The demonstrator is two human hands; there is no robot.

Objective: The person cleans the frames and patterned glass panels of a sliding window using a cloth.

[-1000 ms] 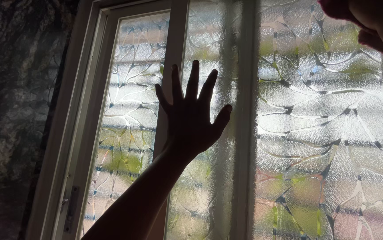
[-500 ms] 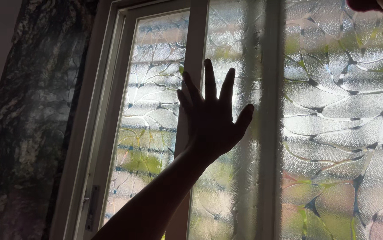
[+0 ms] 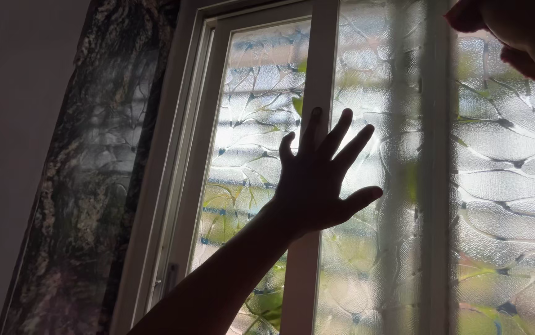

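My left hand (image 3: 323,180) is a dark silhouette with fingers spread, its palm flat against the textured glass beside the white middle upright (image 3: 312,155) of a sliding window. Its forearm rises from the bottom left. My right hand (image 3: 503,28) shows only partly at the top right corner, raised near the right pane (image 3: 503,186); its fingers look curled, and what they touch is cut off by the frame edge.
The frosted panes carry a pattern of cracked, leaf-like cells with green and pink light behind. A second upright (image 3: 435,186) stands right of my left hand. The white outer frame (image 3: 174,186) with a small latch (image 3: 169,279) sits left, next to a dark mottled curtain (image 3: 87,186).
The view has swung left, so the window sits further right in frame. My left hand has dropped lower on the glass and tilted its fingers to the right.
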